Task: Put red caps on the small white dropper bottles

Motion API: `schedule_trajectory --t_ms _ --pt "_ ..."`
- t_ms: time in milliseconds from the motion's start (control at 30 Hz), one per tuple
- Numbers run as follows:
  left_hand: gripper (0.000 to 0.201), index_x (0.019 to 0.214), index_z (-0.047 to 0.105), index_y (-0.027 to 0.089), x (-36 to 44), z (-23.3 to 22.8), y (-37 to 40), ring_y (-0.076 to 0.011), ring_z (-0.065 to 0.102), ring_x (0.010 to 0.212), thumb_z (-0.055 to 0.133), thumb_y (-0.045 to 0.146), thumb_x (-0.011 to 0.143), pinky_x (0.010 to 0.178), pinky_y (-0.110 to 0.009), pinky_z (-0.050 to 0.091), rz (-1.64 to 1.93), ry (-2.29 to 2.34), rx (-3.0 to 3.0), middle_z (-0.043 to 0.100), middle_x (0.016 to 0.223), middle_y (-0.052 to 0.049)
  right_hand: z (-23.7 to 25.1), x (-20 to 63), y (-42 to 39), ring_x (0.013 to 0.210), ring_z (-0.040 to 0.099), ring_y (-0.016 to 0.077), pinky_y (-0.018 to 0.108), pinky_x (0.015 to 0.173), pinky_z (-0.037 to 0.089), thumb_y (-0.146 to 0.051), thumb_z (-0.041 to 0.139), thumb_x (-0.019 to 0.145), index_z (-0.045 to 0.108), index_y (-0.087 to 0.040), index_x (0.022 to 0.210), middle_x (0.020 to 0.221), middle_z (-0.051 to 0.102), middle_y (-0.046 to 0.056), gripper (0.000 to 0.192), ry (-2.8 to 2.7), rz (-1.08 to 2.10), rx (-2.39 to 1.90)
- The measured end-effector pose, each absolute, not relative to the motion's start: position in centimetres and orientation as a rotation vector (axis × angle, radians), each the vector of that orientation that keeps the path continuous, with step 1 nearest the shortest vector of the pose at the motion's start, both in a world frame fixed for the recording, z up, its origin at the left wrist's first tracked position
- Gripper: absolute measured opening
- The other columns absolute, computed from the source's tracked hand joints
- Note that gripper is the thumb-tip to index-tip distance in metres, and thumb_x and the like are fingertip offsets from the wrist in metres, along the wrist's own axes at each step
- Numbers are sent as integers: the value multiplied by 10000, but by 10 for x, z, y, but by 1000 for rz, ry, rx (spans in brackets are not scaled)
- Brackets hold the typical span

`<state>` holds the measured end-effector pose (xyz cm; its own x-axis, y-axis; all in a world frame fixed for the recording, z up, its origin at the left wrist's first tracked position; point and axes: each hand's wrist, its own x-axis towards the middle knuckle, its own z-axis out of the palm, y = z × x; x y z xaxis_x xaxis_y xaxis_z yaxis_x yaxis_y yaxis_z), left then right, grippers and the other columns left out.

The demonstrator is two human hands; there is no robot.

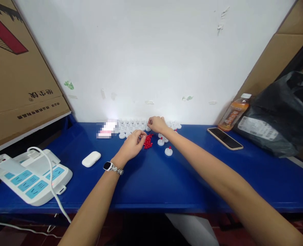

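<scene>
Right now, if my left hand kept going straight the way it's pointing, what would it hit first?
Most likely the pile of small red pieces, lying right beyond the left hand, whose fingertips point up and to the right. Past that come white caps with red tips. Depth is hard to judge, so contact may already exist.

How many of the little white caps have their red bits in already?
Three white caps with red tips stand apart near the front, so those look done. The left hand rests at the pile of red pieces, and the right hand pinches at a cap in the white cluster by the wall. Most caps there look plain white, so much seems left.
</scene>
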<state>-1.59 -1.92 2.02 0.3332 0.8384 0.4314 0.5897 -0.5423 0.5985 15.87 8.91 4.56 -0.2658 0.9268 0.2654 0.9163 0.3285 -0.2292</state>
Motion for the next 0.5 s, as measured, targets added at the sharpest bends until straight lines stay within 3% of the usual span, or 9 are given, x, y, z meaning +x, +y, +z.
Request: schedule_trajectory --t_ms 167,300,367,500 --pt "290 1168 588 203 -14 23 -23 -177 598 870 498 388 964 807 -338 488 1131 1335 2268 586 1120 -74 56 168 61 861 672 215 386 931 398 -247 590 871 715 -172 821 847 755 66 155 -2030 153 -1468" --pt "492 1344 462 210 -11 26 -27 -171 592 911 569 447 927 838 -339 495 1264 1384 2214 507 1297 -110 56 171 27 714 661 181 308 721 474 -311 647 838 689 -164 787 745 730 53 161 -1790 607 -1172" --pt "529 1369 433 205 -8 27 -29 -166 598 857 560 475 932 826 -338 494 1192 1340 2201 567 1223 -100 54 172 14 691 658 171 290 676 484 -342 672 821 683 -167 782 724 723 42 180 -1731 809 -1015" --pt "455 1321 456 192 -5 27 -30 -167 579 654 445 499 986 652 -301 454 955 1251 2157 625 801 -6 54 177 6 674 652 164 292 677 491 -383 645 847 687 -176 811 729 728 33 215 -1725 939 -936"
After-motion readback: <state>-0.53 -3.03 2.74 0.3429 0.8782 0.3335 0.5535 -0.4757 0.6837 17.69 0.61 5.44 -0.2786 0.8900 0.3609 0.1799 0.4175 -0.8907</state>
